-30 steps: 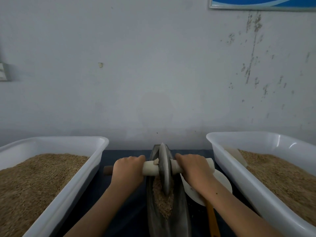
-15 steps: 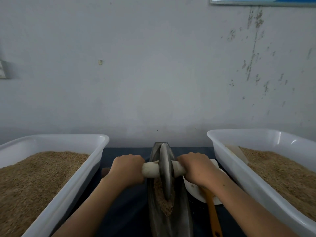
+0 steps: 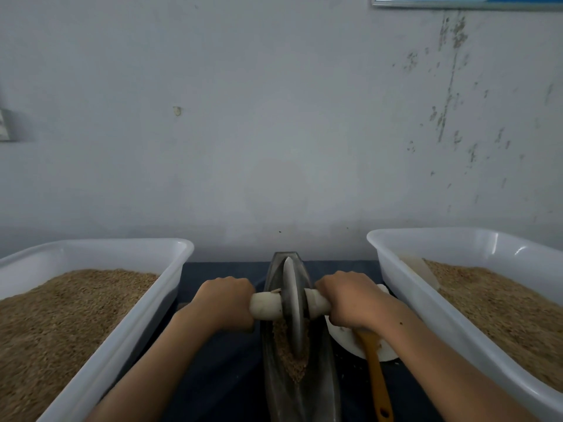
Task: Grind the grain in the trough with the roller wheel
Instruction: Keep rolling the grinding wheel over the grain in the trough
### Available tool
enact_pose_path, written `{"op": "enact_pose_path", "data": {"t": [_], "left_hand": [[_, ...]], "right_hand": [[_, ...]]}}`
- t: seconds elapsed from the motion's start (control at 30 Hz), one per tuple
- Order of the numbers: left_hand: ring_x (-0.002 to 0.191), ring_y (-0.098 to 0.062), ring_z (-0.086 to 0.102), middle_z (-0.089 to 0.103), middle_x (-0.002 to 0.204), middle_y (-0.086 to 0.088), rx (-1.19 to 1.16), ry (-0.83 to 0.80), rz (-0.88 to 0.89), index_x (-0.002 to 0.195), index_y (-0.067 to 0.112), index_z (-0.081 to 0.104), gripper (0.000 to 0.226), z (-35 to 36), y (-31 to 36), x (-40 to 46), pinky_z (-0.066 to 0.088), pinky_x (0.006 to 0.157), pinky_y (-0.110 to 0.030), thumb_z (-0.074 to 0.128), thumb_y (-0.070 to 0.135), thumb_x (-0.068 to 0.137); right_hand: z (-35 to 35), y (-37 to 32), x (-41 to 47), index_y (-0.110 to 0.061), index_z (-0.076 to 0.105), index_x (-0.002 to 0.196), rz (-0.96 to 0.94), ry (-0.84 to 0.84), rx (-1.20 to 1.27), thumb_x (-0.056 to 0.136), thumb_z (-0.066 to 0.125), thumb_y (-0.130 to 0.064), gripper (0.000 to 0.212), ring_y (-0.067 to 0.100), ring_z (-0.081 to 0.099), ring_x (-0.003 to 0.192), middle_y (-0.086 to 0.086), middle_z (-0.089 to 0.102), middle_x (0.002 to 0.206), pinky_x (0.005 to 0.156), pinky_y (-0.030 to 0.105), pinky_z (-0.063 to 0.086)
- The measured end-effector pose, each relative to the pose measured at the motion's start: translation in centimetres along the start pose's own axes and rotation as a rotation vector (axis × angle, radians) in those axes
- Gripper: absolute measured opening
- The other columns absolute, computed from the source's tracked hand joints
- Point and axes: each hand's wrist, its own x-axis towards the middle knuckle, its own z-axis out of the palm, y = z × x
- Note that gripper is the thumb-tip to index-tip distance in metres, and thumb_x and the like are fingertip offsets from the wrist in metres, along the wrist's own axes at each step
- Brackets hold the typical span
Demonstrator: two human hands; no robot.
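Note:
A dark boat-shaped metal trough (image 3: 323, 388) lies lengthwise in front of me on a dark cloth. Brown grain (image 3: 289, 360) fills its groove. The grey roller wheel (image 3: 293, 303) stands upright in the groove, towards the far half. A pale wooden axle (image 3: 265, 306) runs through the wheel. My left hand (image 3: 224, 303) grips the axle left of the wheel. My right hand (image 3: 350, 300) grips it right of the wheel. The axle's outer ends are hidden by my hands.
A white plastic tub (image 3: 137, 327) of brown grain stands on the left, another white tub (image 3: 405, 284) of grain on the right. A white dish (image 3: 387, 351) with an orange-handled tool (image 3: 377, 385) lies right of the trough. A grey wall rises just behind.
Both hands have rolled the wheel a little away from me along the trough, uncovering more grain at the near end. The grip on the axle is unchanged.

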Motion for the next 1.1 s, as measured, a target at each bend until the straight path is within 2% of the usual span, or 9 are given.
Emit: {"op": "enact_pose_path", "data": {"t": [0.13, 0.3, 0.37, 0.43, 0.53, 0.7, 0.8, 0.97, 1.1], "left_hand": [[0.079, -0.014, 0.057, 0.063, 0.09, 0.005, -0.004, 0.02, -0.03, 0.105, 0.024, 0.061, 0.034, 0.1, 0.1, 0.1, 0.04, 0.067, -0.027, 0.067, 0.038, 0.075], [0.086, -0.015, 0.058, 0.062, 0.095, 0.005, 0.071, 0.35, -0.071, 0.102, 0.026, 0.055, 0.02, 1.0, 0.7, 0.5, 0.033, 0.065, -0.027, 0.054, 0.038, 0.086], [0.086, -0.014, 0.059, 0.062, 0.095, 0.006, 0.066, 0.402, -0.075, 0.103, 0.027, 0.054, 0.019, 1.4, 0.7, 0.5, 0.033, 0.065, -0.026, 0.053, 0.038, 0.087], [0.087, -0.014, 0.059, 0.062, 0.096, 0.005, 0.061, 0.353, -0.071, 0.104, 0.026, 0.055, 0.021, 1.4, 0.5, 0.4, 0.035, 0.066, -0.026, 0.055, 0.037, 0.086], [0.084, -0.015, 0.058, 0.063, 0.094, 0.004, 0.057, 0.177, -0.034, 0.105, 0.023, 0.059, 0.028, 0.6, 0.3, 0.4, 0.037, 0.067, -0.027, 0.061, 0.037, 0.081], [0.081, -0.014, 0.056, 0.057, 0.086, 0.005, -0.029, -0.071, -0.037, 0.108, 0.021, 0.059, 0.038, -0.3, 0.1, 0.2, 0.043, 0.071, -0.027, 0.07, 0.038, 0.075], [0.079, -0.014, 0.055, 0.057, 0.084, 0.006, -0.02, -0.002, -0.075, 0.103, 0.023, 0.059, 0.033, -0.1, 0.3, 0.2, 0.042, 0.069, -0.027, 0.068, 0.037, 0.075], [0.086, -0.015, 0.058, 0.062, 0.096, 0.005, 0.057, 0.328, -0.104, 0.105, 0.026, 0.055, 0.021, 1.0, 1.2, 0.3, 0.034, 0.065, -0.027, 0.057, 0.035, 0.086], [0.08, -0.012, 0.054, 0.062, 0.095, 0.005, 0.044, 0.326, -0.094, 0.103, 0.026, 0.056, 0.02, 1.2, 1.0, 0.2, 0.034, 0.066, -0.026, 0.056, 0.035, 0.086]], "right_hand": [[0.4, -0.2, 0.5, -0.016, 0.058, 0.106, 0.028, 0.067, -0.017, 0.083, 0.056, -0.006, 0.025, 0.025, 0.061, 0.087, 0.006, 0.063, 0.099, 0.066, 0.03, 0.037], [1.4, -0.4, 0.8, -0.018, 0.046, 0.111, 0.092, 0.244, 0.016, 0.091, 0.051, -0.012, 0.021, 0.025, 0.059, 0.094, 0.004, 0.062, 0.104, 0.069, 0.031, 0.034], [1.4, -0.4, 0.9, -0.017, 0.044, 0.109, 0.097, 0.254, 0.023, 0.091, 0.051, -0.012, 0.02, 0.024, 0.058, 0.09, 0.004, 0.062, 0.104, 0.068, 0.031, 0.032], [1.0, -0.4, 0.8, -0.017, 0.046, 0.109, 0.08, 0.217, 0.019, 0.09, 0.052, -0.011, 0.021, 0.022, 0.053, 0.083, 0.005, 0.061, 0.104, 0.068, 0.031, 0.032], [0.2, -0.1, 0.5, -0.016, 0.053, 0.107, 0.039, 0.11, -0.011, 0.086, 0.055, -0.009, 0.023, 0.024, 0.058, 0.088, 0.006, 0.061, 0.103, 0.068, 0.03, 0.034], [-0.4, 0.0, 0.2, -0.013, 0.059, 0.1, 0.006, -0.02, -0.015, 0.081, 0.059, -0.01, 0.019, 0.022, 0.054, 0.076, 0.005, 0.06, 0.091, 0.061, 0.029, 0.035], [0.2, -0.2, 0.5, -0.016, 0.059, 0.102, 0.025, 0.082, -0.009, 0.083, 0.057, -0.01, 0.02, 0.025, 0.06, 0.085, 0.005, 0.063, 0.096, 0.066, 0.031, 0.038], [1.9, -0.3, 1.0, -0.02, 0.046, 0.108, 0.09, 0.285, 0.027, 0.089, 0.051, -0.012, 0.02, 0.024, 0.06, 0.091, 0.002, 0.062, 0.1, 0.069, 0.031, 0.035], [1.7, -0.2, 0.9, -0.019, 0.047, 0.107, 0.078, 0.277, 0.022, 0.088, 0.052, -0.012, 0.021, 0.025, 0.06, 0.091, 0.003, 0.062, 0.099, 0.068, 0.031, 0.035]]}}
